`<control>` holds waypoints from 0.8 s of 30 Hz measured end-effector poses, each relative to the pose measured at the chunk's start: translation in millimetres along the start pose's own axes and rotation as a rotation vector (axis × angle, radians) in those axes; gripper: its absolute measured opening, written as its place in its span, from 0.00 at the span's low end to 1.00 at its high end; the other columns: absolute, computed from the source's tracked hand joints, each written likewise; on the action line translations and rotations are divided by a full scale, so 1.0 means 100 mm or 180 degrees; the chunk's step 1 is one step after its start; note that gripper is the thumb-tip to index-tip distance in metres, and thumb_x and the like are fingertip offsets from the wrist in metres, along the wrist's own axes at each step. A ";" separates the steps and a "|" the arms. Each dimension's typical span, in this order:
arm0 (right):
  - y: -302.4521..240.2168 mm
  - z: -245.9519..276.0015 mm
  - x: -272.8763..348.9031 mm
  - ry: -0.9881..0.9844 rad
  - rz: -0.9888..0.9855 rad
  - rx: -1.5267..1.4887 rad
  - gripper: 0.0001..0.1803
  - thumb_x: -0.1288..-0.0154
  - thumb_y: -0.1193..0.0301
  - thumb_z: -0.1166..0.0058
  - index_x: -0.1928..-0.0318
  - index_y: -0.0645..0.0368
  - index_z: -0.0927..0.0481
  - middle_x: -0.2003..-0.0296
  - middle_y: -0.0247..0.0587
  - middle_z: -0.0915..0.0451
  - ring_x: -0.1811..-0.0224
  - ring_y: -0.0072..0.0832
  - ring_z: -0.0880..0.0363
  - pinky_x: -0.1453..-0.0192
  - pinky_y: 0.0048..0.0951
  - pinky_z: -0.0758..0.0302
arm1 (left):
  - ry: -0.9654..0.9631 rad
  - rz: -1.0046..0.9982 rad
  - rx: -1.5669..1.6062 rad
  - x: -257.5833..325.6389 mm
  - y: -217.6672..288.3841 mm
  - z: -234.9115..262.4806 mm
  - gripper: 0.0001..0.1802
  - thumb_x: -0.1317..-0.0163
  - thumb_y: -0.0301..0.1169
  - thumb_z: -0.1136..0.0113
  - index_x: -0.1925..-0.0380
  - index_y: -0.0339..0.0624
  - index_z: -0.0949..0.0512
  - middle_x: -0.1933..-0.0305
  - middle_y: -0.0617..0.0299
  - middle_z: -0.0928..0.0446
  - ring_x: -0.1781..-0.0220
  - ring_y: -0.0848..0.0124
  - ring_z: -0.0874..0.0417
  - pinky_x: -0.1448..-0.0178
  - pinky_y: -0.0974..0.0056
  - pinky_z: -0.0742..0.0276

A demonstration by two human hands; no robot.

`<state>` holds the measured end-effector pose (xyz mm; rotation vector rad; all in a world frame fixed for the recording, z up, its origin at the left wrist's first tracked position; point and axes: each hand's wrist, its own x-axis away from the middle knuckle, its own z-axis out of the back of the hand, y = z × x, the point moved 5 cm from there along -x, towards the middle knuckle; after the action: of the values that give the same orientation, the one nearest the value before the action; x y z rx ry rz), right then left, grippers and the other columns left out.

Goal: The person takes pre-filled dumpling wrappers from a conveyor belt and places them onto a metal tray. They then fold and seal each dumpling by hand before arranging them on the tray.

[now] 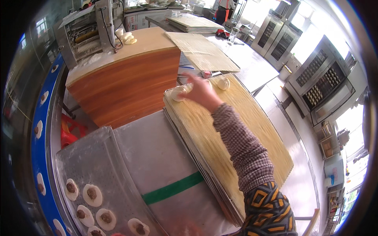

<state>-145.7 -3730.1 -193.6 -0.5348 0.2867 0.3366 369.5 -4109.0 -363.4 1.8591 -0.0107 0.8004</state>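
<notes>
My right hand (201, 93) reaches out over the far end of a yellow ribbed mat on a tray (240, 129), its thumb and fingers apart. Right by the thumb sits a round white filled bun (178, 94). A second pleated bun (223, 83) stands to the right, and another is mostly hidden behind the hand. Of my left hand (117, 235) only a sliver seems to show at the lower edge; its fingers are hidden. Close to it, flat dough rounds (92, 195) topped with brown filling lie in a clear shallow tray (88, 155).
A blue conveyor belt (36, 155) carrying filled dough rounds runs along the left. Beyond the metal table (147, 147) with its green stripe stand a wooden-sided counter (130, 84) and a dough machine (84, 37). Oven cabinets (319, 74) line the right; a person (224, 10) stands far back.
</notes>
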 end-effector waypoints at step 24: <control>-0.08 0.64 0.39 -0.0292 0.0589 -0.0311 0.17 0.31 0.71 0.43 0.42 0.52 0.20 0.52 0.31 0.17 0.66 0.16 0.21 0.63 0.19 0.24 | -0.0724 -0.1460 -0.3881 -0.32 0.64 -0.78 0.36 0.50 0.37 0.30 0.40 0.34 0.28 0.41 0.47 0.27 0.39 0.53 0.29 0.32 0.53 0.34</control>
<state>-95.8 -3692.4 -150.8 -0.5887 0.2322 0.5554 281.1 -4083.6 -310.5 0.7187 -0.1711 0.1372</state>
